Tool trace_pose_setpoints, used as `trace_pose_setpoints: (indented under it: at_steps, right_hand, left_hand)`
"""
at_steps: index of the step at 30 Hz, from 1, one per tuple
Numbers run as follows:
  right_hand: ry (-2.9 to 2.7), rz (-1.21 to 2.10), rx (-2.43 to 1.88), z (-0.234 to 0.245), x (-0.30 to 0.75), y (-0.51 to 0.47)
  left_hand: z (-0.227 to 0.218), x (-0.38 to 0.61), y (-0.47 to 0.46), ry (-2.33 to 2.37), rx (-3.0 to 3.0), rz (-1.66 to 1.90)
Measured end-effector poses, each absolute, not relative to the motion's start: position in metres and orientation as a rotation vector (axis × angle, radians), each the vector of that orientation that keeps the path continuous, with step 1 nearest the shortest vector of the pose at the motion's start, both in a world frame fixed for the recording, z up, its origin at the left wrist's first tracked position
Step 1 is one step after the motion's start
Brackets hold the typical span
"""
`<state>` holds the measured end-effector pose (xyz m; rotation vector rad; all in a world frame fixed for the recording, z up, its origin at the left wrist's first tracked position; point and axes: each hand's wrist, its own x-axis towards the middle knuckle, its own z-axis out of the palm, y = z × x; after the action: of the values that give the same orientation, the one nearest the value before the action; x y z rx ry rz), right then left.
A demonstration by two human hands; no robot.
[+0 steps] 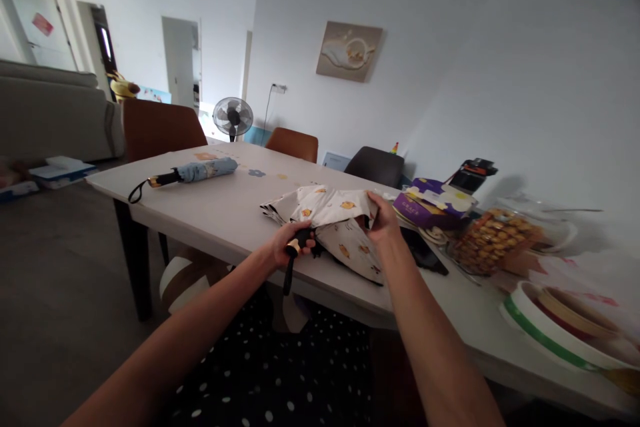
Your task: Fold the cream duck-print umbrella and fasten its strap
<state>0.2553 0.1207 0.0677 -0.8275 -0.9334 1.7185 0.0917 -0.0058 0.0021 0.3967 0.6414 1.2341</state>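
A white umbrella [327, 207] with small orange-yellow prints lies loosely folded at the table's near edge, its canopy panels spread out. My left hand [293, 242] is closed around its black handle, which has a gold-coloured band and a dark wrist strap hanging down. On the canopy's right side, my right hand [383, 217] pinches the fabric's edge between thumb and fingers. To the left on the table lies a second umbrella [207, 170], light blue and rolled up slim, with a black and gold handle and a strap loop over the table edge.
The white table [240, 214] stretches ahead. At right stand a purple box [425, 207], a dark tablet-like slab [423, 252], a clear jar of nuts [495, 237] and a bowl [545, 330]. Chairs [293, 144] line the far side; a fan [233, 116] stands beyond.
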Motion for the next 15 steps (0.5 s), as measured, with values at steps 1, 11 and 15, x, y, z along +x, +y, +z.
trace_pose_setpoints:
  at_steps: [1, 11, 15]
  right_hand:
    - [-0.940, 1.712, -0.808, 0.076, 0.252, 0.120]
    - [-0.974, 1.554, -0.624, 0.094, 0.194, 0.116]
    - [-0.968, 1.495, -0.710, 0.080, 0.183, 0.120]
  left_hand:
    - [0.001, 0.092, -0.005, 0.638, 0.410, 1.232]
    - [0.001, 0.096, -0.005, 0.690, 0.538, 1.217]
    - [0.004, 0.099, -0.005, 0.734, 0.580, 1.188]
